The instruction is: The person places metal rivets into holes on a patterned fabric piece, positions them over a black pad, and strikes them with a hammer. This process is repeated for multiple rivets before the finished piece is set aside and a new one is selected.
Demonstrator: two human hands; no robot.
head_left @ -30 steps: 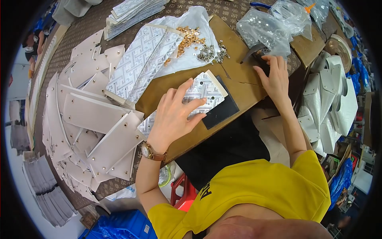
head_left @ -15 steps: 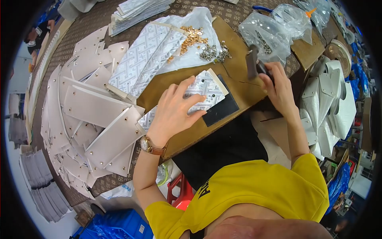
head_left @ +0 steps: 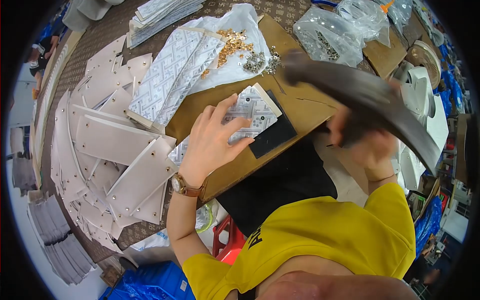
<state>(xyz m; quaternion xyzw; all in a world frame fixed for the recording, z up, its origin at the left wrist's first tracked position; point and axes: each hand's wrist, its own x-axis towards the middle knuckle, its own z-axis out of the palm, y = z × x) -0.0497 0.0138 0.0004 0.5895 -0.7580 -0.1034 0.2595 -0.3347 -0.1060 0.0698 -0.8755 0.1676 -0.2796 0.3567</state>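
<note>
My left hand lies with fingers spread on a patterned white panel, holding it down by touch. Beneath the panel's right end is a black pad on the brown board. Small dark round fittings show on the panel. Raised at the right, my right hand is wrapped round a dark hammer-like tool, blurred by motion. Gold fasteners and silver fasteners lie on a white plastic sheet beyond my left hand.
Pale panels with studs are heaped at the left. More patterned panels lie behind my left hand. Clear bags sit at the back right, near a small fan. A person is at the far left.
My right hand has lifted the tool and turned it, so it now looks larger and nearer the camera. My left hand stays on the panel; the whole view has shifted slightly.
</note>
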